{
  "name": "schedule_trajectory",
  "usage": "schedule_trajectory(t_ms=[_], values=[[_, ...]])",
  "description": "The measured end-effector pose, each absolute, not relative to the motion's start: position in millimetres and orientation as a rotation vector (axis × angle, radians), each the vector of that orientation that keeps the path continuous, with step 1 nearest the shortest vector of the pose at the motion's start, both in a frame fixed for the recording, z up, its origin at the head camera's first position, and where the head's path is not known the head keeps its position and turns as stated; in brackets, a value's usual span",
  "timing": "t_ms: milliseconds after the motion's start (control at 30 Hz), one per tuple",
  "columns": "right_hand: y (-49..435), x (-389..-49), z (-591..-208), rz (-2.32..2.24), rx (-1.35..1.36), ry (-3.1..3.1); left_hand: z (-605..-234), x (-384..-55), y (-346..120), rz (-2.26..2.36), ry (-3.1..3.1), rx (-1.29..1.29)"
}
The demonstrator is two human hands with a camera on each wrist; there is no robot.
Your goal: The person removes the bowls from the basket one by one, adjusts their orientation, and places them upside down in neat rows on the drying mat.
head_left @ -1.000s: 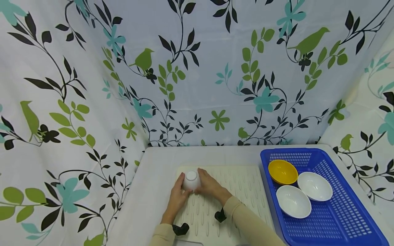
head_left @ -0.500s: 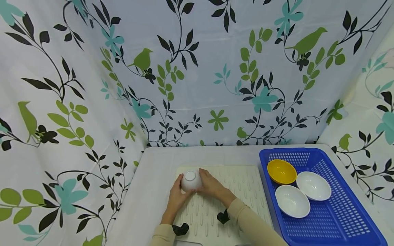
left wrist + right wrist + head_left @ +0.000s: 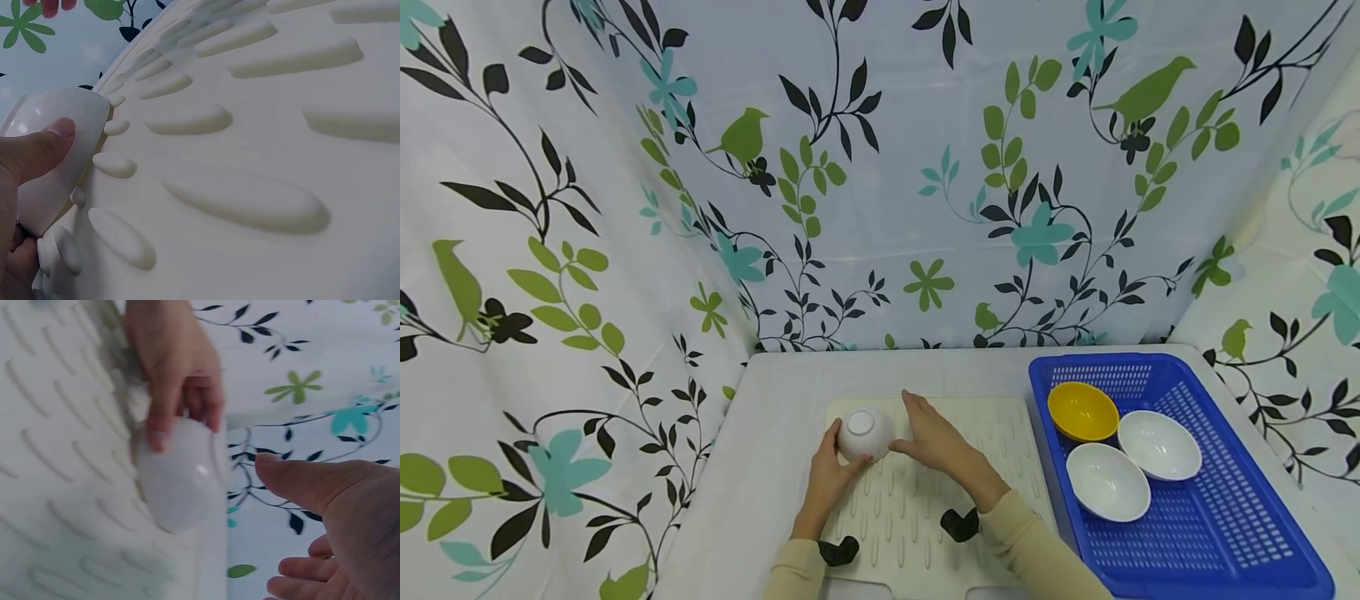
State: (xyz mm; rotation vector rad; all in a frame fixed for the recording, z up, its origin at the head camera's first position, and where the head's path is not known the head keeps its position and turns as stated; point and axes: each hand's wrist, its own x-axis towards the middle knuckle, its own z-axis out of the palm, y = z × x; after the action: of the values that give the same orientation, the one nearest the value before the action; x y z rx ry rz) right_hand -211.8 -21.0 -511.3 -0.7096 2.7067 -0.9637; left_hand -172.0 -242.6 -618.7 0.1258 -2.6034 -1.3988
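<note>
A white bowl (image 3: 874, 435) stands upside down at the far left of the cream ridged drain board (image 3: 913, 533), its foot ring facing up. My left hand (image 3: 829, 482) grips its near left side; in the left wrist view the thumb lies across the bowl's (image 3: 78, 103) wall and its rim meets the board. Just right of the bowl, my right hand (image 3: 942, 442) holds nothing, its fingers extended. The right wrist view shows a gap between that hand (image 3: 350, 519) and the bowl (image 3: 181, 481).
On the right stands a blue perforated basket (image 3: 1217, 533). Inside it sit a yellow bowl (image 3: 1082, 412) and two white bowls, one nearer (image 3: 1107, 483) and one farther right (image 3: 1160, 446). A patterned curtain (image 3: 850, 208) hangs around the white table (image 3: 730, 500).
My right hand has let go of the bowl and drawn off to the right, its fingers straightening. The left hand keeps its grip, and the bowl has tipped slightly.
</note>
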Motion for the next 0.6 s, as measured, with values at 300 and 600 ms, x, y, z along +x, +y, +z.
schedule_trajectory(t_ms=[300,600], values=[[15.5,-200.0,-476.3,-1.011,-0.592,2.736,-618.0,-173.1,-241.9,-1.398,-2.608,0.157],[71.7,-188.4,-465.0,-0.971,-0.491,2.803,-619.4,-174.0,-243.2,-1.388,-2.616,0.148]])
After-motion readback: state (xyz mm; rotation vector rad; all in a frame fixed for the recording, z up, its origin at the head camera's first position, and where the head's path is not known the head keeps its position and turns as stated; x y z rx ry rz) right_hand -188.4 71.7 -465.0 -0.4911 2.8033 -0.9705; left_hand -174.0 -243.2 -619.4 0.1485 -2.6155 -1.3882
